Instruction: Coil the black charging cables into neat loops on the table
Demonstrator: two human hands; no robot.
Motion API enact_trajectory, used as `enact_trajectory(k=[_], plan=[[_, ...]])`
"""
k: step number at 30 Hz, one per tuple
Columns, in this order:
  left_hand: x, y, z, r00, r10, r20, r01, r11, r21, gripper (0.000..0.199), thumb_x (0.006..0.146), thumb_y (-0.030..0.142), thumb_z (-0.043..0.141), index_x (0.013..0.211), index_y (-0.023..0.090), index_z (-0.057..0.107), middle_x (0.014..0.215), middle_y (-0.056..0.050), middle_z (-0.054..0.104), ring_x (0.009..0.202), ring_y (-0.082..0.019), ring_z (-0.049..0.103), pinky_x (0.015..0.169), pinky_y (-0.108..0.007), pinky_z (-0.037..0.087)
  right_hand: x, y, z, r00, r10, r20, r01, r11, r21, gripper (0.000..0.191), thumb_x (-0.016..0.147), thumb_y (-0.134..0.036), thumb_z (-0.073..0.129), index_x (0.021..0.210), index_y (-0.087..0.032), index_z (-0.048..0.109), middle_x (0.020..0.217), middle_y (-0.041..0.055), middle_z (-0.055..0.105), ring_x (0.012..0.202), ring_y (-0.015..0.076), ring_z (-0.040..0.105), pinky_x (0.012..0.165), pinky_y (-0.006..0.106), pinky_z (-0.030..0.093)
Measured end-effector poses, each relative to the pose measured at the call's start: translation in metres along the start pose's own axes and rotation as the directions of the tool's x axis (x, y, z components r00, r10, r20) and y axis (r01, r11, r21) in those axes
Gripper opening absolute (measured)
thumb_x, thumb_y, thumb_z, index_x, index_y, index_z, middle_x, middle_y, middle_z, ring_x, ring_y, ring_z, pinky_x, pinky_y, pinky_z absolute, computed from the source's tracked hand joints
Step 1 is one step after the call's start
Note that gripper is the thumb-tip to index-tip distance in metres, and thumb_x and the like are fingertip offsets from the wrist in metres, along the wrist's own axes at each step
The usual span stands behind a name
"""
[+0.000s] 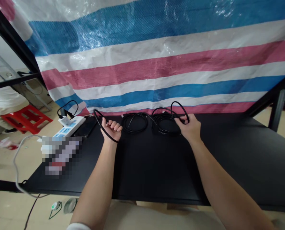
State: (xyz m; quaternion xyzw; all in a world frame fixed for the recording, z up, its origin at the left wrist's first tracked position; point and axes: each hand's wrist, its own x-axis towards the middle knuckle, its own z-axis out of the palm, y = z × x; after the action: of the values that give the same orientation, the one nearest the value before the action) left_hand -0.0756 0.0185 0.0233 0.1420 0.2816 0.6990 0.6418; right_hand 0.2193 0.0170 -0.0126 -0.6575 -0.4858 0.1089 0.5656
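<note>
Two coils of black cable lie side by side at the back of the black table point(156, 166). The left coil point(134, 131) rests between my hands, and the right coil point(165, 131) is just left of my right hand. My left hand point(111, 130), palm up with curled fingers, is closed on a loop of black cable point(99, 123). Raised over the right coil, another cable loop point(180, 104) runs into my right hand point(190, 127), whose fingers pinch it. Whether both loops belong to one cable cannot be told.
A white power strip point(74, 125) with plugs and a dark phone point(86, 127) lie at the left, near a blurred patch. A striped sheet point(156, 70) hangs behind. Beyond the left edge, a person sits on a red stool point(28, 118).
</note>
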Motion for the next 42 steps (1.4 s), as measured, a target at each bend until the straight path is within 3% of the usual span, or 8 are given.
enact_trajectory(k=[8, 13, 17, 20, 26, 31, 38, 42], plan=[[-0.006, -0.002, 0.006, 0.999, 0.018, 0.028, -0.017, 0.999, -0.051, 0.05, 0.094, 0.042, 0.036, 0.05, 0.019, 0.032, 0.045, 0.007, 0.021, 0.035, -0.006, 0.023, 0.035, -0.018, 0.024, 0.002, -0.01, 0.014, 0.976, 0.211, 0.053, -0.198, 0.764, 0.614, 0.06, 0.07, -0.079, 0.046, 0.05, -0.026, 0.027, 0.035, -0.0069, 0.028, 0.037, 0.0109, 0.036, 0.038, 0.025, 0.033], [-0.007, -0.008, 0.012, 0.999, -0.025, 0.027, 0.026, 0.999, -0.021, 0.05, 0.095, 0.043, 0.035, 0.051, 0.019, 0.03, 0.045, 0.008, 0.019, 0.035, -0.006, 0.021, 0.035, -0.018, 0.022, -0.013, -0.012, 0.028, 0.999, 0.046, 0.023, -0.051, 0.83, 0.556, 0.056, 0.06, -0.072, 0.063, 0.062, -0.025, 0.032, 0.055, -0.006, 0.042, 0.051, 0.0108, 0.043, 0.047, 0.025, 0.039], [-0.009, -0.013, 0.014, 0.997, -0.05, 0.055, 0.05, 0.999, 0.007, 0.047, 0.094, 0.04, 0.04, 0.053, 0.019, 0.03, 0.046, 0.008, 0.019, 0.035, -0.006, 0.022, 0.035, -0.018, 0.022, -0.026, -0.017, 0.031, 0.996, -0.083, -0.019, 0.085, 0.964, 0.251, 0.068, 0.03, -0.051, 0.084, 0.08, -0.024, 0.046, 0.08, -0.0028, 0.051, 0.076, 0.017, 0.052, 0.07, 0.034, 0.047], [-0.01, -0.016, 0.015, 0.996, -0.064, 0.055, 0.063, 0.998, 0.026, 0.047, 0.095, 0.038, 0.036, 0.053, 0.019, 0.03, 0.046, 0.007, 0.02, 0.035, -0.006, 0.023, 0.035, -0.018, 0.022, -0.03, -0.024, 0.029, 0.995, -0.069, -0.072, 0.076, 0.991, 0.107, 0.056, 0.037, -0.044, 0.082, 0.076, -0.023, 0.049, 0.073, -0.0031, 0.051, 0.075, 0.0185, 0.053, 0.074, 0.037, 0.047], [-0.01, -0.021, 0.017, 0.995, -0.097, 0.033, 0.089, 0.978, 0.188, 0.043, 0.09, 0.04, 0.048, 0.054, 0.019, 0.037, 0.046, 0.007, 0.029, 0.038, -0.007, 0.032, 0.039, -0.019, 0.031, -0.02, -0.034, 0.023, 0.97, 0.235, 0.071, -0.239, 0.846, 0.477, 0.039, 0.065, -0.056, 0.064, 0.065, -0.025, 0.041, 0.043, -0.0082, 0.045, 0.039, 0.0115, 0.044, 0.04, 0.023, 0.033], [-0.016, -0.036, 0.022, 0.986, -0.156, 0.061, 0.124, 0.924, 0.362, 0.036, 0.085, 0.036, 0.059, 0.057, 0.017, 0.047, 0.047, 0.005, 0.038, 0.042, -0.008, 0.041, 0.044, -0.02, 0.038, -0.018, -0.039, 0.024, 0.947, 0.22, 0.233, -0.319, 0.697, 0.642, 0.057, 0.064, -0.078, 0.052, 0.057, -0.025, 0.033, 0.035, -0.0109, 0.025, 0.034, 0.0101, 0.037, 0.034, 0.021, 0.026], [-0.023, -0.053, 0.026, 0.985, -0.12, 0.123, 0.063, 0.917, 0.393, 0.037, 0.078, 0.043, 0.067, 0.059, 0.017, 0.048, 0.049, 0.006, 0.04, 0.045, -0.007, 0.043, 0.046, -0.02, 0.04, -0.039, -0.042, 0.031, 0.984, -0.151, 0.097, 0.095, 0.894, 0.438, 0.064, 0.04, -0.069, 0.073, 0.06, -0.026, 0.03, 0.054, -0.0053, 0.048, 0.049, 0.0114, 0.044, 0.046, 0.026, 0.038], [-0.023, -0.047, 0.026, 0.987, -0.091, 0.132, 0.042, 0.941, 0.337, 0.035, 0.083, 0.04, 0.062, 0.06, 0.017, 0.048, 0.05, 0.005, 0.042, 0.045, -0.007, 0.043, 0.048, -0.02, 0.042, -0.046, -0.045, 0.029, 0.976, -0.215, 0.019, 0.212, 0.972, 0.103, 0.041, 0.059, -0.045, 0.068, 0.057, -0.026, 0.032, 0.056, -0.0027, 0.051, 0.055, 0.0145, 0.05, 0.061, 0.03, 0.044]])
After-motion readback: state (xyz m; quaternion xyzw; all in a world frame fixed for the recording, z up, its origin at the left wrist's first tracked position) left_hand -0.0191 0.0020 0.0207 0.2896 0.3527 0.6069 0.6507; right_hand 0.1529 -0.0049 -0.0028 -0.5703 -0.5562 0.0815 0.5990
